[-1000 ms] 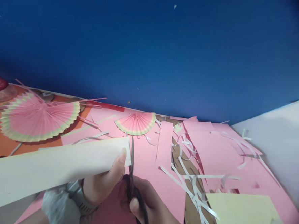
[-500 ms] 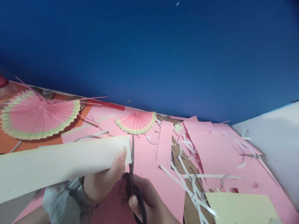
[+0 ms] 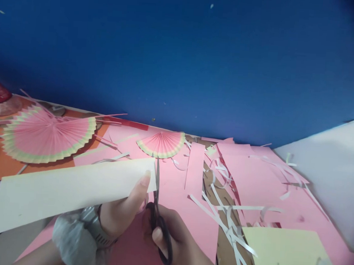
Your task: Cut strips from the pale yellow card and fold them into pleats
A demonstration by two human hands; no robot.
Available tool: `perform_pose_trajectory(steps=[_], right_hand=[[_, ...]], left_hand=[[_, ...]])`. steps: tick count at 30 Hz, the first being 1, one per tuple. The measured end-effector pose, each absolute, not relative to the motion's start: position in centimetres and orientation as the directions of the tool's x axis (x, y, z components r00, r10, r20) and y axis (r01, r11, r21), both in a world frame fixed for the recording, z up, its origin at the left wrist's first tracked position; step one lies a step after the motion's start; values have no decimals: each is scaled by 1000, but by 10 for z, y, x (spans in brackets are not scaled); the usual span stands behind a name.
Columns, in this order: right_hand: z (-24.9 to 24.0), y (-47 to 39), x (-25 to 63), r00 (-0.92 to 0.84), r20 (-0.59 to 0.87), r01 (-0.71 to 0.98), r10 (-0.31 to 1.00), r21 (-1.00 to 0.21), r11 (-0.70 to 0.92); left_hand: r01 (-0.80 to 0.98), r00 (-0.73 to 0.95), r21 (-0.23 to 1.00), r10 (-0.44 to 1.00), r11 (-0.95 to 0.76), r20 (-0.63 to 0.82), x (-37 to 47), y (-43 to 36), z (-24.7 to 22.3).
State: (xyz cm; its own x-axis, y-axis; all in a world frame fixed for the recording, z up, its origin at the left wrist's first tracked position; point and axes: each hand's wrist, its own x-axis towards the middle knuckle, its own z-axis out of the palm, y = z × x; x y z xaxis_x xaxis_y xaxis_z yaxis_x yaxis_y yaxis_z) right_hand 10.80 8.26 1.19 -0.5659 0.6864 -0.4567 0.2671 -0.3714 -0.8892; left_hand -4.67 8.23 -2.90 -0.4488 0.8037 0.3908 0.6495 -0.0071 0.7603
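Note:
A long pale cream paper strip point(image 3: 71, 186) is pinched in my left hand point(image 3: 127, 209), thumb on top near its right end. Black-handled scissors point(image 3: 161, 231) are in my right hand point(image 3: 176, 240), the thumb through one loop. Their blades point up and away from me, at the strip's right edge. Whether the blades are apart is hard to make out. Just beyond the tips lies a small pleated paper fan point(image 3: 161, 144), pink with a yellow-green rim. My left wrist wears a watch and a grey scrunchie.
A larger pleated fan point(image 3: 49, 136) lies at left on an orange surface. Pink paper sheets point(image 3: 264, 174) cover much of the table, with white paper offcuts point(image 3: 231, 227) scattered over cardboard at right. A yellow sheet point(image 3: 289, 251) is at front right. A blue wall point(image 3: 181, 61) rises behind.
The strip's left end has shifted right and up a little, so its whole left edge now shows. Both hands keep nearly the same place, and the scissors have hardly moved.

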Motion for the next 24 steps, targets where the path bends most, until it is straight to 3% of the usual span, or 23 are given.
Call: perform_pose_trajectory(steps=[13, 19, 24], right_hand=[[8, 76, 107, -523, -480, 269, 704, -877, -398], [12, 81, 109, -579, -505, 297, 640, -862, -411], [14, 81, 106, -539, -476, 269, 695, -879, -394]], left_hand=[[666, -421, 745, 809, -30, 409, -45, 84, -24], [681, -353, 729, 839, -73, 414, -47, 86, -22], [685, -338, 725, 848, -76, 409, -48, 86, -20]])
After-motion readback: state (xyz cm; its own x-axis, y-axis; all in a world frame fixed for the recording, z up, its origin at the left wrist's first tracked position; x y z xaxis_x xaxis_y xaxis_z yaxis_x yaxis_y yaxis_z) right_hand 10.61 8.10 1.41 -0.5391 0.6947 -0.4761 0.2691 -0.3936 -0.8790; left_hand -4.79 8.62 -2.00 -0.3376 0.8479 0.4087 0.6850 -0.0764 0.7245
